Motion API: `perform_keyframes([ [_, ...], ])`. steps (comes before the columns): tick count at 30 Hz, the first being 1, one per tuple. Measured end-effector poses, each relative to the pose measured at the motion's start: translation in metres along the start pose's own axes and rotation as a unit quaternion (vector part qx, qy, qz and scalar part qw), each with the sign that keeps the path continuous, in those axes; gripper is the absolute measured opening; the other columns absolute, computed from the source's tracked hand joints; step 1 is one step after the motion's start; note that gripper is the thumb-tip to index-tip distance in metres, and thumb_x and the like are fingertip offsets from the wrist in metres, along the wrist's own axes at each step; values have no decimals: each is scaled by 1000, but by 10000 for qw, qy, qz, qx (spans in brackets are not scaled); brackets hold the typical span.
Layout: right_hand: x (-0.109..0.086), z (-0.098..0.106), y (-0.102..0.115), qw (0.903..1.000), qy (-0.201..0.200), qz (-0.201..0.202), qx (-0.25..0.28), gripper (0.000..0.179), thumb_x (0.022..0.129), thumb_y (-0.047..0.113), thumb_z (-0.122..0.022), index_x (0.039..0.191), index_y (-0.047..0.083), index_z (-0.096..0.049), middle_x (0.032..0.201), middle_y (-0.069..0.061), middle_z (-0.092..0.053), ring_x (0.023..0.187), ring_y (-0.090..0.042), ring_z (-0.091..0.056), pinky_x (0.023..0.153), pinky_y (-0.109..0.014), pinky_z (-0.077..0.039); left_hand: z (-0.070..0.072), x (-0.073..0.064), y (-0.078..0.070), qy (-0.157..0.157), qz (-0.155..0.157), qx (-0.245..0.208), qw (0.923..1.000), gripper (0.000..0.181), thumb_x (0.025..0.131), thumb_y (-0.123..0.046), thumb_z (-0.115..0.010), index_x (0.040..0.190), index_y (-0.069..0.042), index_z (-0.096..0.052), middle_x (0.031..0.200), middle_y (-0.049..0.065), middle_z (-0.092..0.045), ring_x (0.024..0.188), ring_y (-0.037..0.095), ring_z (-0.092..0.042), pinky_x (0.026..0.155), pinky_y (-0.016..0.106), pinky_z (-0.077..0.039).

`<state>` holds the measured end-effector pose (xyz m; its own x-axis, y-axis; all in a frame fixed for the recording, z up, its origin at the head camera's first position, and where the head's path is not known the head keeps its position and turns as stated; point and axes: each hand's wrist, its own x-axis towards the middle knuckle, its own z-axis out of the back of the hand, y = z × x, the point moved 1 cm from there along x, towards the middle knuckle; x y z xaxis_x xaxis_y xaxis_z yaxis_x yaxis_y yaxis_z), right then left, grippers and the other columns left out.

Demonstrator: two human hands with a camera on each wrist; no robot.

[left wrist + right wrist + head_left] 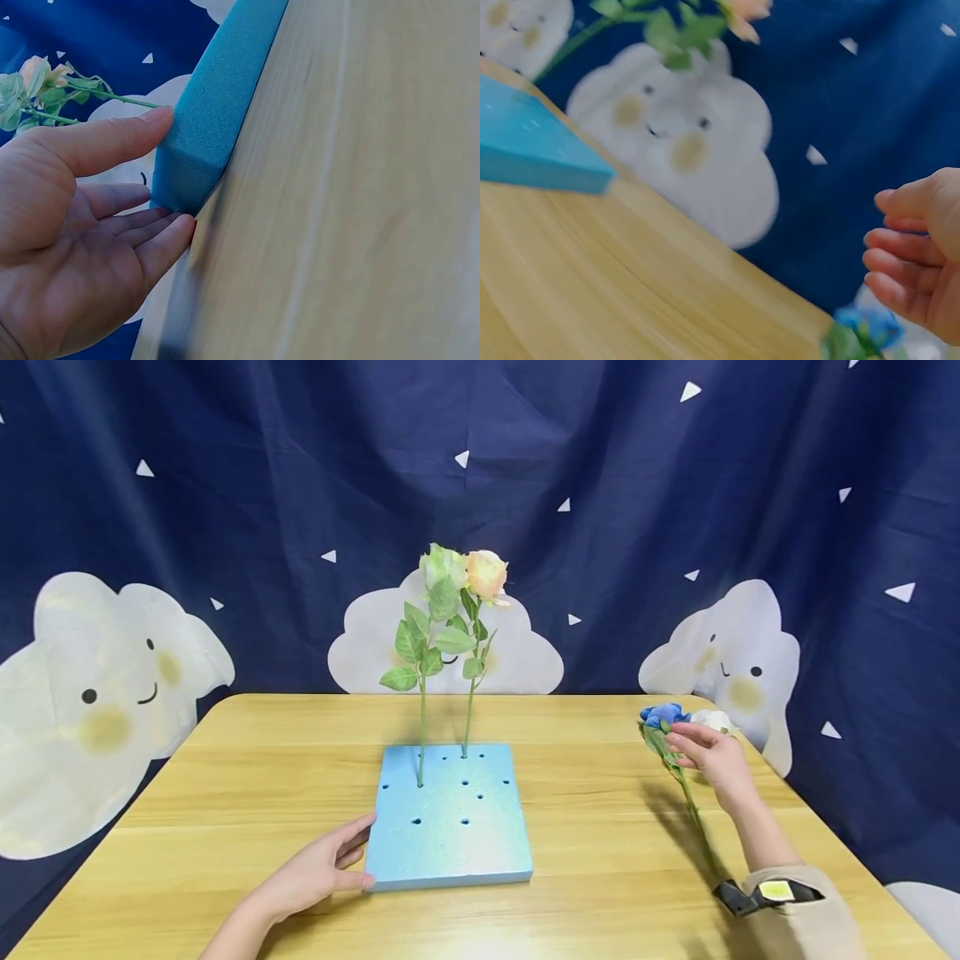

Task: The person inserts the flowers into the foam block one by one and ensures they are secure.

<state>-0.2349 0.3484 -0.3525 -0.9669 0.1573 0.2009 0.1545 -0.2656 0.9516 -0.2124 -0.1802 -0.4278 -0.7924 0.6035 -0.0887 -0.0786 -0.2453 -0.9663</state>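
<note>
A light blue foam block (450, 847) with small holes lies on the table. Two artificial roses stand upright in it, one pale green (442, 567) and one peach (486, 575). My left hand (318, 870) rests its fingertips and thumb against the block's left edge, near the front corner. On the right, my right hand (716, 764) hovers beside a blue rose (663, 716), holding nothing, its fingers loosely bent. In the right wrist view the blue rose (870, 326) sits below the fingers. A white rose (712, 720) lies behind, partly hidden by the hand.
The wooden table (225, 793) reaches back to a dark blue curtain (420, 435) with white clouds and triangles. A black wrist mount (765, 897) sits on the right sleeve. The blue rose's long stem (697, 822) runs toward the table's front.
</note>
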Motion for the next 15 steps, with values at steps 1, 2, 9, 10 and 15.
perform_keyframes([
  [1, -1, 7, -4, 9999, 2, -93, -121, 18, 89, 14, -64, 89, 32, -64, 87, 19, -65, 78, 0, -63, 65, -17, -55, 0, 0, 0, 1, 4, -3, 10000, 89, 83, -20, -70, 144, 11, -12, 146, 34, -12, 132, 46, -18, 104, 39, -33],
  [2, -1, 13, -8, 9994, 17, -181, -279, 15, 89, 15, -63, 91, 30, -64, 87, 21, -64, 78, 1, -62, 65, -17, -55, 1, -1, 0, 13, 12, -12, 10000, 89, 84, -20, -69, 144, 11, -12, 146, 35, -11, 132, 47, -17, 104, 39, -33],
  [9, -8, 39, -34, 9874, 199, -871, -1309, 47, 93, 18, -57, 120, -19, -48, 91, 8, -65, 76, 0, -61, 65, -22, -56, 1, -1, -2, 50, -8, -36, 10000, 89, 84, -19, -69, 143, 12, -11, 146, 35, -11, 133, 47, -16, 104, 38, -32],
  [10, -8, 40, -38, 9856, 203, -968, -1375, 51, 93, 19, -57, 122, -21, -44, 91, 6, -65, 75, 0, -60, 66, -23, -56, 1, -1, -3, 46, -4, -29, 10000, 89, 83, -20, -70, 143, 12, -12, 146, 35, -11, 133, 46, -16, 104, 38, -33],
  [15, -9, 46, -53, 9816, 231, -1290, -1389, 54, 94, 20, -56, 123, -22, -41, 88, 3, -67, 72, -3, -61, 64, -24, -56, 0, 0, -4, 49, 8, -10, 10000, 90, 83, -20, -70, 143, 13, -12, 146, 35, -11, 133, 46, -17, 104, 38, -32],
])
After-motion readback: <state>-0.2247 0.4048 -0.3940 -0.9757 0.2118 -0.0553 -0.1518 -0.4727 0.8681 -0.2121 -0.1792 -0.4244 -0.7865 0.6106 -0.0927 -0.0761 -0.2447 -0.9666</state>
